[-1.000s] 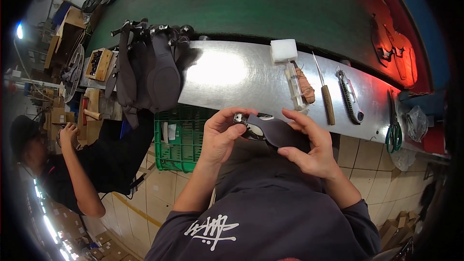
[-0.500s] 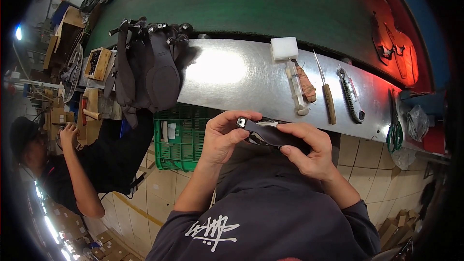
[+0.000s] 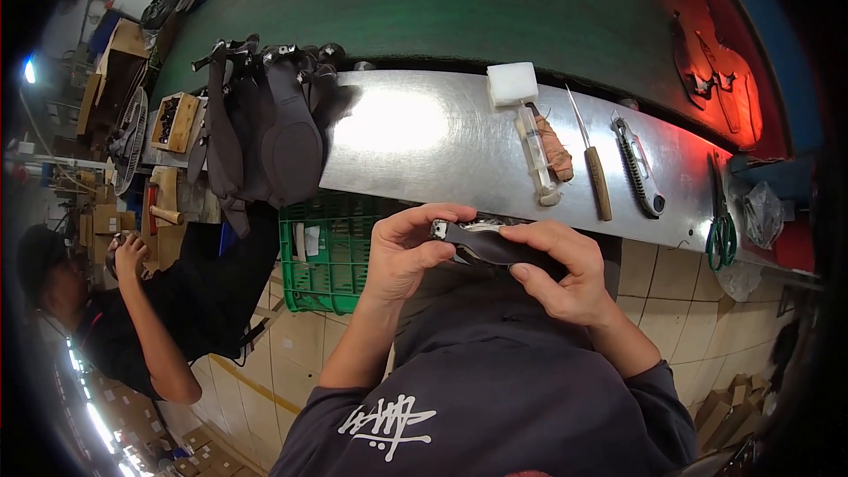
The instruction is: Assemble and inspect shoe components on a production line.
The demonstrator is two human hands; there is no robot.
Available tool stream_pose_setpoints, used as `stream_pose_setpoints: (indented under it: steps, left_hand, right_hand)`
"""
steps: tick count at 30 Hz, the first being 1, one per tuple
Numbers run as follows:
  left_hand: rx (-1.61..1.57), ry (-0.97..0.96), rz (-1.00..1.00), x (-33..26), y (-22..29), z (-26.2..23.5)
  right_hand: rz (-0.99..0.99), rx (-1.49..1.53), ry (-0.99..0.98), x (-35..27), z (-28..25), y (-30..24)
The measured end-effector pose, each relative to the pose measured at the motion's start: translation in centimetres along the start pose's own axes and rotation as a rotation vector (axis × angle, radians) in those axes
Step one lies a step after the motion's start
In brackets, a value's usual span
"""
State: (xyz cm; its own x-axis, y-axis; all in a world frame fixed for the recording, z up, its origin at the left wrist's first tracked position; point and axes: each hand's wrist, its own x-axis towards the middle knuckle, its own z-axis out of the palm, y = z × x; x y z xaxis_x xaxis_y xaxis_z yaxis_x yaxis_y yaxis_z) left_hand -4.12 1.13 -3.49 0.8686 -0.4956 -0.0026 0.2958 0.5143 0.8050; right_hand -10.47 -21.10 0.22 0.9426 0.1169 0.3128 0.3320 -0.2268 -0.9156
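Factory workshop, long green conveyor belt (image 3: 495, 9) beside a steel table (image 3: 424, 137), hand tools on it such as a utility knife (image 3: 638, 166), awl (image 3: 590, 159) and scissors (image 3: 722, 221), stacked dark leather pieces (image 3: 265, 124), green crate (image 3: 327, 252), cardboard boxes (image 3: 93, 221), another worker (image 3: 132, 318) nearby

Both my forearms come up from below and meet in front of my chest, elbows bent, dark sleeves pushed back. My left hand (image 3: 408, 252) curls with its fingers (image 3: 424, 214) arched over the top and the thumb pressing in from beneath. My right hand (image 3: 565, 269) mirrors it close beside, fingers (image 3: 552, 234) bent over and thumb tucked under, pinching tight.
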Motion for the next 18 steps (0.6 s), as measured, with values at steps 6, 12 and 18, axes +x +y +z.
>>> stream_pose_setpoints:
  steps: [6,12,18]
  left_hand:
    - [0.146,-0.029,0.043,-0.01,0.09,0.01]
    - [0.308,-0.126,0.122,0.13,0.24,0.08]
    - [0.436,-0.146,0.113,0.23,0.32,-0.07]
  right_hand:
    - [-0.088,-0.115,-0.015,0.37,-0.22,-0.34]
    - [-0.169,-0.204,-0.026,0.54,-0.34,-0.31]
    - [-0.192,-0.287,-0.039,0.49,-0.59,-0.42]
